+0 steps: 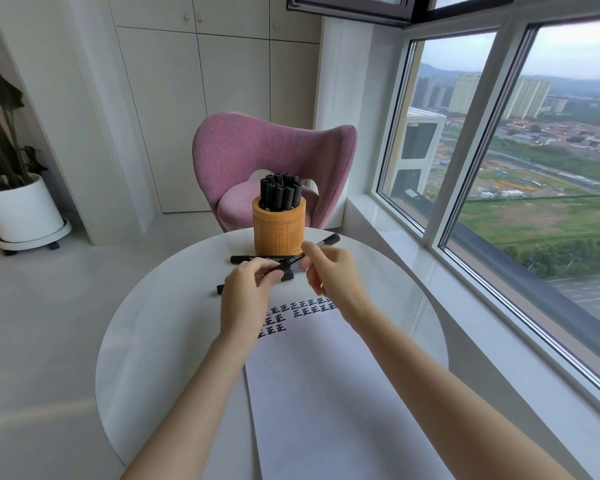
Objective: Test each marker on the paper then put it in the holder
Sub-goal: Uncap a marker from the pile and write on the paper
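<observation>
Rows of the character "正" (pixel 305 304) are written in black across the far end of a white sheet of paper (pixel 326 393). The sheet lies on a round white table (pixel 153 341) and runs from the middle to 6 o'clock. The print on the marker barrels is white and too small to read.

At 12 o'clock on the table stands a tall orange-tan cylindrical holder with carved relief (pixel 279 230), whose carving cannot be read. It is packed with a cluster of black capped markers standing upright (pixel 281 192).

Just in front of the holder, both hands share one slim black marker (pixel 328 240) tilted up toward 2 o'clock. The left hand (pixel 246 292) curls its fingers round the lower end. The right hand (pixel 329 275) pinches the barrel higher up, its other fingers bent.

A second black marker (pixel 253 259) lies flat at the holder's base. A third black marker (pixel 219 289) pokes out from under the left hand toward 9 o'clock.

Beyond the table at 12 o'clock is a pink upholstered chair (pixel 257 147). A wide window (pixel 499 168) fills the 3 o'clock side, and a white plant pot (pixel 21 209) sits at 10 o'clock.
</observation>
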{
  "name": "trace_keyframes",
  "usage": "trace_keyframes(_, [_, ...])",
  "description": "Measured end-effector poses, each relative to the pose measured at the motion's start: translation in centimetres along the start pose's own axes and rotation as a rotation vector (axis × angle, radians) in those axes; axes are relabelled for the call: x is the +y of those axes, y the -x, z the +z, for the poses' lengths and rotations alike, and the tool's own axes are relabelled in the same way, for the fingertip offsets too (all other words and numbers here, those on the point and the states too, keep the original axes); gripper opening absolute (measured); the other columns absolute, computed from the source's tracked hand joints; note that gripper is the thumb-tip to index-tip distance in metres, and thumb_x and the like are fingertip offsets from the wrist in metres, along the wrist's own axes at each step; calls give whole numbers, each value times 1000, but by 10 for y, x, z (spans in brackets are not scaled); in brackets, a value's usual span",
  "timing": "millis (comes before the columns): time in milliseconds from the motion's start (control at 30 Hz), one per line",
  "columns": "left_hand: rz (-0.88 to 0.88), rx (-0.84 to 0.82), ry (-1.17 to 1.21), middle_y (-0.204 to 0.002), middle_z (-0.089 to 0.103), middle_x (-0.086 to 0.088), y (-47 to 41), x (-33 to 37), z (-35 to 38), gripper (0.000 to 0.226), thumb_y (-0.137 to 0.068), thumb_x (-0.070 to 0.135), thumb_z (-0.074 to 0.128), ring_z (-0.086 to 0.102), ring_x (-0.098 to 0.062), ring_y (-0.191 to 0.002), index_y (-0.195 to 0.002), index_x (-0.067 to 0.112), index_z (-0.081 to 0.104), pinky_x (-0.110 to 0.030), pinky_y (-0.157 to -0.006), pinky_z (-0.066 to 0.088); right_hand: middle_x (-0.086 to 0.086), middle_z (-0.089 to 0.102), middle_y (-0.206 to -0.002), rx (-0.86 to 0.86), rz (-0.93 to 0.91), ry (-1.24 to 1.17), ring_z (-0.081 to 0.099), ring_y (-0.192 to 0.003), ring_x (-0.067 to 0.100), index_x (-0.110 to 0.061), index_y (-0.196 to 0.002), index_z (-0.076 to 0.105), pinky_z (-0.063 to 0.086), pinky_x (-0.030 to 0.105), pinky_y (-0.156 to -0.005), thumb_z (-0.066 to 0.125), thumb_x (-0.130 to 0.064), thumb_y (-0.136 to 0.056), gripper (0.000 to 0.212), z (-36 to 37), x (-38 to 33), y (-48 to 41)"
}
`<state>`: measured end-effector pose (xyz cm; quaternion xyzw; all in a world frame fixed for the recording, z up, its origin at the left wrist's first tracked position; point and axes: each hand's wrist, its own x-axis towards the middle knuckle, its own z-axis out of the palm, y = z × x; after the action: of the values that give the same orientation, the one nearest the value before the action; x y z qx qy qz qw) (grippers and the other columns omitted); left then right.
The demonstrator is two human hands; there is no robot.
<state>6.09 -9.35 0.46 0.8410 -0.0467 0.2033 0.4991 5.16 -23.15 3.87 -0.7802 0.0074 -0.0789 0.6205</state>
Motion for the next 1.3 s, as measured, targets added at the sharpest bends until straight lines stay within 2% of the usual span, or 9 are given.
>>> trace_keyframes(133, [29, -56, 45, -92, 68, 4, 10, 7, -11, 13, -85, 14, 67, 58, 2, -79, -98, 15, 71, 3, -66, 38, 1, 49, -51, -116, 200, -136, 42, -42, 15, -6, -84, 56, 30, 22, -43, 61, -52, -87, 47, 4, 10, 7])
trace_keyframes(233, [43, -151, 50, -95, 67, 7, 17, 12, -16, 14, -87, 15, 64, 60, 0, -84, -100, 17, 68, -1, -68, 41, 6, 39, -51, -70, 113, -240, 33, -42, 15, -10, -65, 46, 24, 20, -40, 64, -33, -90, 38, 9, 11, 8])
trace_keyframes(333, [64, -247, 23, -98, 65, 9, 23, 14, -18, 17, -91, 21, 59, 61, -8, -91, -108, 20, 61, -11, -72, 45, 5, 37, -50, -72, 36, -239, 30, -39, 12, -7, -65, 49, 23, 19, -38, 61, -13, -90, 28, 12, 8, 13])
trace_keyframes(467, [64, -322, -33, -103, 64, 3, 28, 16, -18, 21, -97, 32, 45, 58, -16, -98, -112, 22, 55, -33, -82, 49, -1, 40, -46, -129, -43, -205, 30, -39, 10, -3, -73, 55, 24, 17, -39, 61, -10, -90, 20, 16, 5, 23])
trace_keyframes(567, [54, -345, -52, -108, 64, 2, 32, 18, -20, 27, -100, 35, 34, 56, -19, -100, -113, 23, 54, -36, -82, 46, -5, 35, -46, -172, -59, -246, 27, -41, 9, -6, -72, 50, 21, 17, -40, 60, -10, -92, 23, 16, 4, 26])
trace_keyframes(700, [61, -369, -38, -74, 58, 5, 37, 18, -25, 25, -99, 36, 35, 49, -13, -66, -89, 24, 54, -30, -58, 35, -7, 27, -46, -228, -49, -280, 19, -42, 10, -13, -63, 38, 15, 21, -43, 54, -8, -95, 36, 18, 6, 29])
trace_keyframes(833, [18, -416, 53, -53, 43, 9, 38, 17, -29, 33, -98, 32, 41, 40, -7, -50, -65, 27, 44, -22, -50, 28, -1, 19, -53, -259, -53, -323, 14, -48, 13, -16, -60, 33, 13, 23, -44, 50, -6, -96, 42, 20, 11, 33])
trace_keyframes(1033, [-84, -527, 264, -45, 33, 11, 40, 17, -36, 34, -99, 25, 41, 28, -5, -41, -67, 13, 41, -8, -40, 27, 0, 17, -55, -301, -63, -327, 11, -52, 16, -10, -66, 38, 13, 25, -46, 48, -8, -98, 34, 21, 12, 39])
trace_keyframes(1300, [-130, -537, 329, -45, 35, 13, 43, 8, -41, 26, -97, 30, 46, 27, -4, -42, -79, 12, 52, -12, -42, 24, 1, 28, -47, -196, -43, -351, 21, -44, 14, -12, -61, 39, 17, 23, -43, 54, -6, -93, 36, 21, 8, 42])
